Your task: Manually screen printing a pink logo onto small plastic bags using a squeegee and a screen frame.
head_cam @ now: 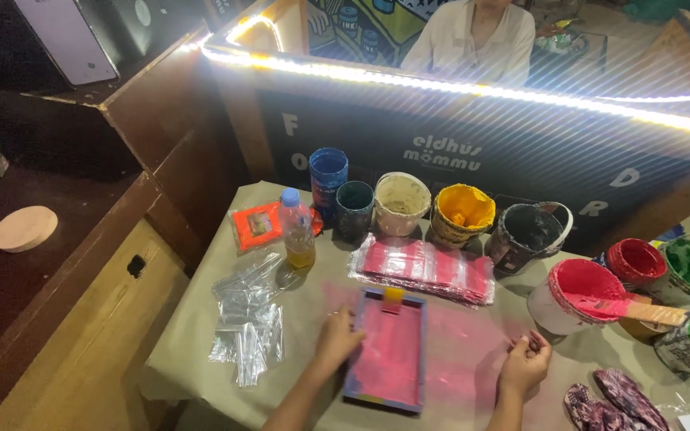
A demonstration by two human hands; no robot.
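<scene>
L hand (335,339) flat, fingers spread, on pink screen frame (387,349) left edge. R hand (525,363) loosely clenched on table (473,351), at 3 o'clock of frame (nothing visibly held). Pink paint bucket (575,294) at 1 o'clock.

Left hand (337,339) touches pink-inked screen frame (387,349) — right hand (525,365) fisted nearby.

Paint buckets (462,214), plastic bottle (297,230), clear bags (247,319), stained gloves (612,401).
</scene>
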